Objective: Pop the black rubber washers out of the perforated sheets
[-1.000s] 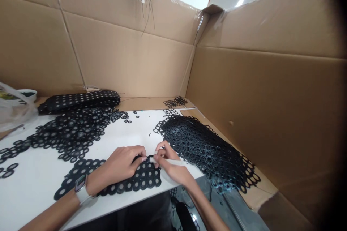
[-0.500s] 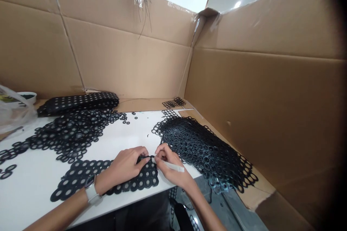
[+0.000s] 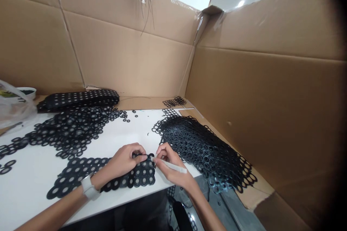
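Observation:
A mat of joined black rings with pale centres [image 3: 143, 176] lies along the front of the white table. My left hand [image 3: 126, 158] rests over it, thumb and finger pinched on its far edge near the right corner. Close by on the right, my right hand [image 3: 173, 167] grips a thin, whitish, translucent pen-like stick [image 3: 177, 167]. The stick's tip meets the mat's corner, almost touching my left fingertips. Exactly what the tip does there is too small to make out. A pale watch strap [image 3: 90, 187] circles my left wrist.
Loose black rings with pale centres [image 3: 72, 129] are heaped at the left. Behind them lies a folded dotted black sheet [image 3: 81, 100]. A pile of black ring netting [image 3: 197, 144] covers the right side. Cardboard walls [image 3: 130, 54] enclose the table. A plastic bag [image 3: 16, 110] sits far left.
My left hand has shifted slightly left, its wrist turned so the watch face no longer shows. The mat has slid a little left with it. My right hand keeps its grip on the stick.

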{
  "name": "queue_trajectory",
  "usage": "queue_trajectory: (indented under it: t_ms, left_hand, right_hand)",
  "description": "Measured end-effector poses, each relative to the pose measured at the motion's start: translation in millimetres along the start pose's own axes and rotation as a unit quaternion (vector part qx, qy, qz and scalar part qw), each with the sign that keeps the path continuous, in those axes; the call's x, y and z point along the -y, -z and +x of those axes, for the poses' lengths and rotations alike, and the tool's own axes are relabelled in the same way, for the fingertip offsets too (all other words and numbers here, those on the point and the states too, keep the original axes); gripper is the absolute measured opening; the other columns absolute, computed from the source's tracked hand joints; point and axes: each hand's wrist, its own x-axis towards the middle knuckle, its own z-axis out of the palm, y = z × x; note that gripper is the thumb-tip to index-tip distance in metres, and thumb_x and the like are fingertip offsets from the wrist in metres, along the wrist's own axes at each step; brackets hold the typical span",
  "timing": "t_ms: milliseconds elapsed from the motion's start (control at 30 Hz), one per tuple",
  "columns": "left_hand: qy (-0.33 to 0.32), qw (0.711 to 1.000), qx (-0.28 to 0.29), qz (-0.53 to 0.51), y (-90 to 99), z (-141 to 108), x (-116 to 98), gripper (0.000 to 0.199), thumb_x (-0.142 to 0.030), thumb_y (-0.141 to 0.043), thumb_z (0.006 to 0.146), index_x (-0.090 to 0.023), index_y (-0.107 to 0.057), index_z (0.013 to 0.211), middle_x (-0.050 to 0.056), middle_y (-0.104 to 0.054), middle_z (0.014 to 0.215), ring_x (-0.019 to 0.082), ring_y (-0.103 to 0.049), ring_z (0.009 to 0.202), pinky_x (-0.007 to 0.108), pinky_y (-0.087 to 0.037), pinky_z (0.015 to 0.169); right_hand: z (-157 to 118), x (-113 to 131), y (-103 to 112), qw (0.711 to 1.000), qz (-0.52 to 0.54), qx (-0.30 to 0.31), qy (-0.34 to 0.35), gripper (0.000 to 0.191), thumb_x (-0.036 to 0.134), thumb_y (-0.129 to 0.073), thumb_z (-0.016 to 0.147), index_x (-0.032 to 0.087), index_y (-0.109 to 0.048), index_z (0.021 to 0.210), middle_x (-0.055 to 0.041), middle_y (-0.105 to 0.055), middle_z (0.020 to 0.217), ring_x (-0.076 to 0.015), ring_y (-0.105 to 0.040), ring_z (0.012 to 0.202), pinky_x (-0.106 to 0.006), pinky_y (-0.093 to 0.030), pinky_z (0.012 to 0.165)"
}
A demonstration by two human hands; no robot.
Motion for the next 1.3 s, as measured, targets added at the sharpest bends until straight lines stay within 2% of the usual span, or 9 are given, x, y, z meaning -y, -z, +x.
queue_trajectory:
  t_ms: [300, 433, 567, 767, 933, 1033, 1167, 1300]
  left_hand:
    - [-0.003, 0.999, -0.002, -0.044, 0.7, -0.4, 5.2, 0.021, -0.043, -0.071, 0.095, -0.024, -0.079, 0.091, 0.002, -0.081, 0.097, 0.024, -0.072, 0.095, 0.033, -0.049, 0.089]
    - [-0.008, 0.997, 0.005, -0.075, 2.6, -1.8, 4.5, 0.027, -0.050, -0.073, 0.095, -0.023, -0.080, 0.093, 0.002, -0.081, 0.094, 0.024, -0.072, 0.094, 0.033, -0.052, 0.088]
    - [-0.012, 0.994, 0.010, -0.104, 4.0, -2.3, 2.4, 0.031, -0.053, -0.074, 0.095, -0.023, -0.082, 0.099, 0.003, -0.083, 0.100, 0.025, -0.075, 0.098, 0.033, -0.055, 0.091]
    - [0.000, 0.994, -0.026, -0.111, -0.8, -6.6, -3.8, 0.022, -0.046, -0.077, 0.094, -0.025, -0.085, 0.094, 0.002, -0.085, 0.099, 0.026, -0.077, 0.098, 0.035, -0.056, 0.092]
    - [0.003, 0.993, -0.051, -0.104, -2.8, -11.1, -7.2, 0.022, -0.044, -0.073, 0.096, -0.025, -0.085, 0.093, 0.002, -0.086, 0.102, 0.027, -0.078, 0.102, 0.035, -0.056, 0.095]
    - [-0.002, 0.994, -0.048, -0.096, -1.9, -9.9, -5.2, 0.025, -0.045, -0.070, 0.097, -0.024, -0.083, 0.094, 0.003, -0.085, 0.102, 0.027, -0.077, 0.102, 0.035, -0.056, 0.094]
    - [-0.005, 0.997, -0.033, -0.064, -1.2, -6.2, -2.4, 0.024, -0.042, -0.065, 0.100, -0.025, -0.081, 0.105, 0.004, -0.084, 0.111, 0.027, -0.075, 0.109, 0.037, -0.053, 0.101]
    - [0.002, 0.999, -0.013, -0.032, -0.3, -4.5, -4.6, 0.027, -0.040, -0.059, 0.103, -0.030, -0.081, 0.117, 0.002, -0.081, 0.127, 0.029, -0.072, 0.122, 0.041, -0.049, 0.110]
  right_hand:
    - [-2.7, 1.6, -0.2, 1.000, -0.013, -0.009, 0.009, 0.014, 0.023, -0.063, 0.102, 0.026, -0.051, 0.109, 0.0044, -0.065, 0.089, -0.0150, -0.061, 0.078, -0.027, -0.043, 0.072]
    - [-2.2, 1.7, 0.0, 1.000, -0.028, -0.005, 0.009, 0.013, 0.025, -0.063, 0.103, 0.026, -0.052, 0.109, 0.0037, -0.066, 0.090, -0.0156, -0.062, 0.080, -0.027, -0.044, 0.073]
    - [-2.5, 1.4, 0.4, 0.999, -0.045, -0.008, 0.013, 0.012, 0.025, -0.063, 0.103, 0.025, -0.053, 0.109, 0.0023, -0.068, 0.094, -0.0169, -0.064, 0.084, -0.028, -0.046, 0.077]
    - [1.1, 4.1, 2.5, 0.995, -0.100, 0.009, 0.028, 0.010, 0.024, -0.063, 0.102, 0.026, -0.056, 0.108, 0.0003, -0.071, 0.099, -0.0192, -0.068, 0.089, -0.028, -0.047, 0.080]
    - [9.6, 6.8, -5.6, 0.983, -0.171, 0.016, 0.063, 0.003, 0.026, -0.058, 0.106, 0.027, -0.058, 0.110, -0.0005, -0.071, 0.097, -0.0197, -0.066, 0.084, -0.029, -0.043, 0.076]
    - [9.9, 4.6, -8.2, 0.987, -0.145, -0.003, 0.062, 0.004, 0.027, -0.059, 0.105, 0.027, -0.056, 0.109, 0.0006, -0.070, 0.093, -0.0194, -0.065, 0.082, -0.028, -0.042, 0.075]
    - [3.6, -1.2, -1.1, 0.997, -0.029, -0.061, 0.022, 0.011, 0.025, -0.059, 0.101, 0.027, -0.050, 0.106, 0.0046, -0.062, 0.082, -0.0171, -0.060, 0.073, -0.027, -0.043, 0.069]
    - [0.7, -3.0, 4.0, 0.997, -0.026, -0.070, 0.012, 0.013, 0.022, -0.059, 0.098, 0.026, -0.049, 0.106, 0.0058, -0.058, 0.078, -0.0167, -0.058, 0.071, -0.027, -0.041, 0.067]
